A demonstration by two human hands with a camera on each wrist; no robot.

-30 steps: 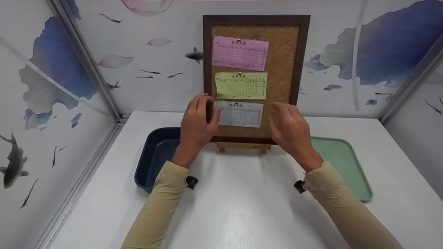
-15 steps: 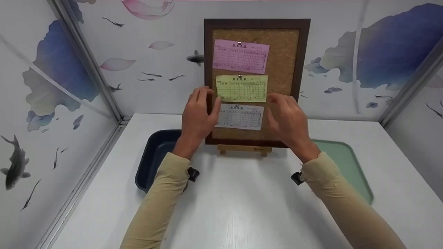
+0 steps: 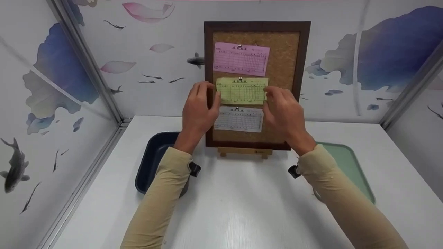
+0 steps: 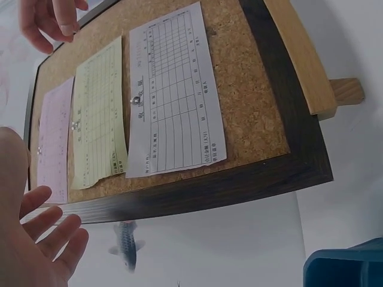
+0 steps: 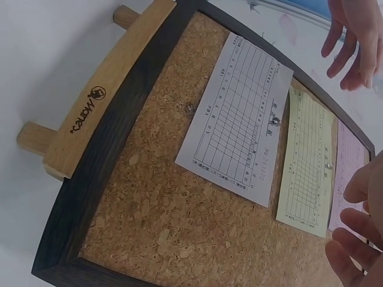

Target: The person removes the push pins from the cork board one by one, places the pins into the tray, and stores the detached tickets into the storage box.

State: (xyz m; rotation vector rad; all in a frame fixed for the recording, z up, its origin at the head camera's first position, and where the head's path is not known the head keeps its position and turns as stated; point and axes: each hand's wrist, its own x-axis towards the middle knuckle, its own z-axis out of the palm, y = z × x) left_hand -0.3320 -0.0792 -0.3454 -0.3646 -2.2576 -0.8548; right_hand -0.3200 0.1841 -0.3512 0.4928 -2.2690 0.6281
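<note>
A framed corkboard (image 3: 282,69) stands on a small wooden easel (image 3: 242,151). Three printed paper slips are pinned one above another on it: pink (image 3: 240,62), yellow-green (image 3: 240,94) and white (image 3: 238,121). Each has a small metal fastener at its top edge. My left hand (image 3: 199,110) is by the board's left edge, level with the yellow slip, its fingers spread in the left wrist view. My right hand (image 3: 285,112) is at the yellow slip's right side, fingers loosely bent. In the left wrist view, the right hand (image 4: 54,18) hovers in front of the board, holding nothing.
A dark blue basin (image 3: 141,173) stands on the white table (image 3: 225,214) at the left, partly behind the left forearm. At the right lies a pale green tray (image 3: 356,169), partly covered by the right sleeve. Patterned walls enclose the table's back and sides.
Both hands have risen along the board from the white slip's level to the yellow one, the right also shifting slightly left. The slips stay pinned in place; the head view has tilted up slightly.
</note>
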